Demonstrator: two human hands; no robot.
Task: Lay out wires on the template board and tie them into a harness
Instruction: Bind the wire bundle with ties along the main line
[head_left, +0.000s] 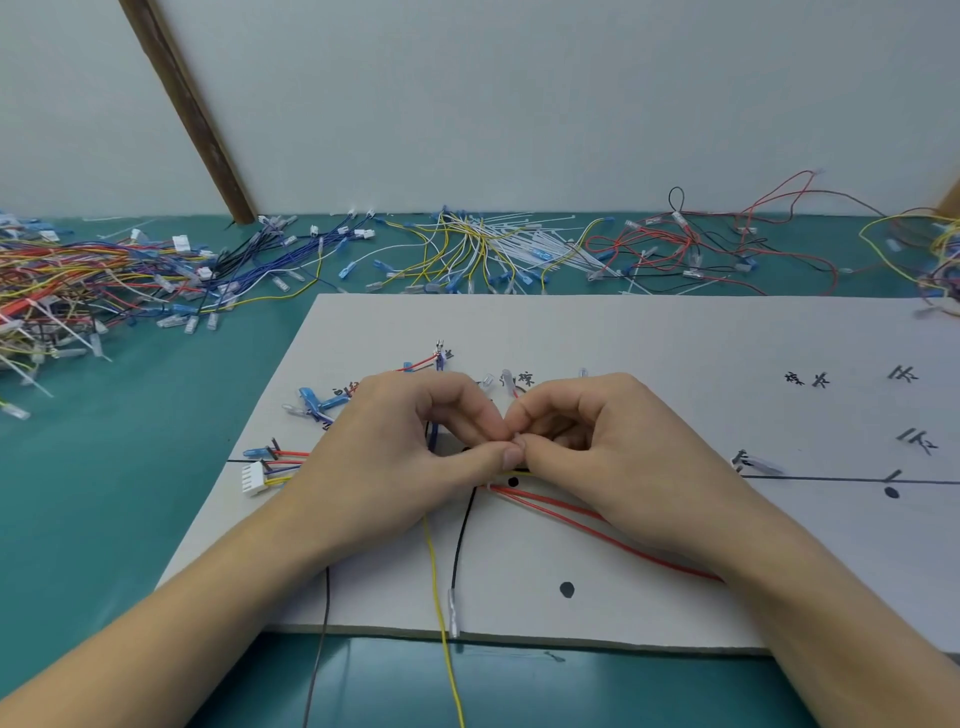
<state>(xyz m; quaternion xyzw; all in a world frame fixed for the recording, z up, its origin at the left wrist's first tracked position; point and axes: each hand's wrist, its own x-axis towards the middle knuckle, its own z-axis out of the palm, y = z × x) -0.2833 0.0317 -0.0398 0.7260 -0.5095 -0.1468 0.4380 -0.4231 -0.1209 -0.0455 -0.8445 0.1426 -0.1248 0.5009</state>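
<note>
2 bare forearms, no sleeves, left hand (395, 457) and right hand (608, 447) ungloved.

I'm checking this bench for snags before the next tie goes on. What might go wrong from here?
1. The yellow wire and a grey wire trail off the template board near edge; a forearm could drag them off their lines.
2. Both hands, left hand and right hand, hide the bundle where their fingertips pinch, so a tie might miss a wire.

I can't make out what my left hand (410, 457) and right hand (587, 441) pinch between their fingertips. The template board (675, 332) is cut off at the right edge; its handwritten marks (810, 379) stay unreadable.
</note>
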